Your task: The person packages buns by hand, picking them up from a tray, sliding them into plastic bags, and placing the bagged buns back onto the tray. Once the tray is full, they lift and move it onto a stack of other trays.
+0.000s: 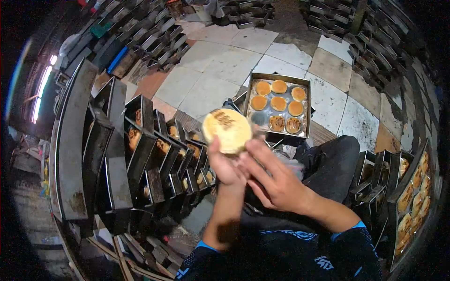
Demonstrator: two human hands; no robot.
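Observation:
A round, flat bun [227, 131], pale yellow with a brown patch on top, is held up tilted in front of me. My left hand [226, 166] grips it from below, with the thumb on its near edge. At the bun's lower right edge are the fingers of my right hand [276, 180], bent and partly blurred, pinching there. Beyond my hands, a square metal tray [308, 100] lies on the floor with several round golden buns [278, 103] in rows. Two of those buns have dark brown streaks, and one spot in the front row shows bare dark metal.
Stacked metal trays [117, 182] with browned buns stand close on my left. At the right, a tilted tray of buns [417, 201] leans beside more trays. Worn floor tiles [215, 61] stretch ahead, with piled metal trays [154, 37] at the back.

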